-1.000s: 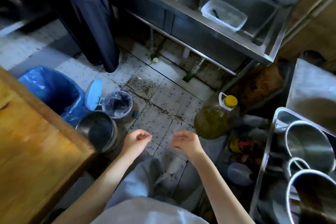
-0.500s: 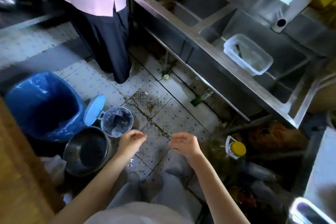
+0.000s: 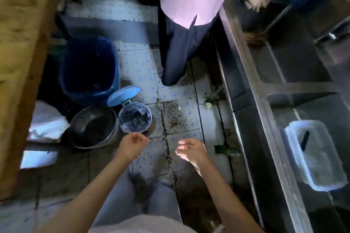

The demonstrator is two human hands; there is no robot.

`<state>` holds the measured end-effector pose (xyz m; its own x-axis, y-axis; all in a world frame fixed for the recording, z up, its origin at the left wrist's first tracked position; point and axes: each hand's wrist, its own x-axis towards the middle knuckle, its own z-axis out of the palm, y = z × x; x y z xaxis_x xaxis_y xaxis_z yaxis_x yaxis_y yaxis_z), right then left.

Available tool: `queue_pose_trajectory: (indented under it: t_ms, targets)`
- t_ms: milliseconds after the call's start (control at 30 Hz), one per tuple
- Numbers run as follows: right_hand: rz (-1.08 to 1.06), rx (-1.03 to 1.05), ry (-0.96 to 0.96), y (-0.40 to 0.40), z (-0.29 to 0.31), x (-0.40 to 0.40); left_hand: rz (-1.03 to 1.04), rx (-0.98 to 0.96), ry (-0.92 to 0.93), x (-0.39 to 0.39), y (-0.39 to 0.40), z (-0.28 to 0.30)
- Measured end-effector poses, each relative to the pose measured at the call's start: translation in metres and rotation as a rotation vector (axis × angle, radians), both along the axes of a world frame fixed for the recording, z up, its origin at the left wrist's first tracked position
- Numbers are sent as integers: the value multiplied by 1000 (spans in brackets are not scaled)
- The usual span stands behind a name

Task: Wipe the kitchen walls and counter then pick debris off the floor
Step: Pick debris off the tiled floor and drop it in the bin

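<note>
Floor work looks like the part going on now, and it is not finished. Little bits of dirt and dark crumbs lie all over the pale floor tiles with blue dots (image 3: 136, 62), most of them around the square metal floor drain (image 3: 171, 113).

Two clumps of debris wait near the steel sink unit. One is a green and white food scrap (image 3: 208, 102) just beside the foot of the long shiny steel sink unit (image 3: 251, 89). The other is a dark green leafy scrap (image 3: 220, 149), close to the right hand (image 3: 191, 150).

The right hand hangs over the floor with its fingers loose and spread, holding nothing. The left hand (image 3: 133, 143) has its fingers curled in, right beside the small round bin with a flipped-up blue lid (image 3: 134, 117). It may be pinching a crumb to drop in, but it is too blurry to tell.

A dark metal bowl (image 3: 92, 126) sits touching that small bin, and a big bin lined with a blue bag (image 3: 89, 68) stands behind them. Another person in a pink top and dark trousers (image 3: 187, 24) stands at the sink.

No cloth shows in either hand. I cannot tell if the walls and table were wiped. Lots of picking up is left.
</note>
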<state>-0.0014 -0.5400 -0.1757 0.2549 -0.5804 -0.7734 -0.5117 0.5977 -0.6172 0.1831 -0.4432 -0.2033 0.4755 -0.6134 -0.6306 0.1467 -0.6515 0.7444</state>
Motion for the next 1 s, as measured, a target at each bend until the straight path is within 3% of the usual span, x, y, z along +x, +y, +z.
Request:
queue_pose_trajectory:
  t_ms: [200,400,667,1000]
  targets:
    - [187,25,6,-41,-8,46,142,34,-36,35,-10,-14]
    - [300,5,34,-66,-33,98,151,79,3,76,-26,-40]
    - [464,7,137,-105,-92,168,167,214,8,117,-48,-94]
    - [641,14,205,-149,-185,229,383,288,15,140,-78,-183]
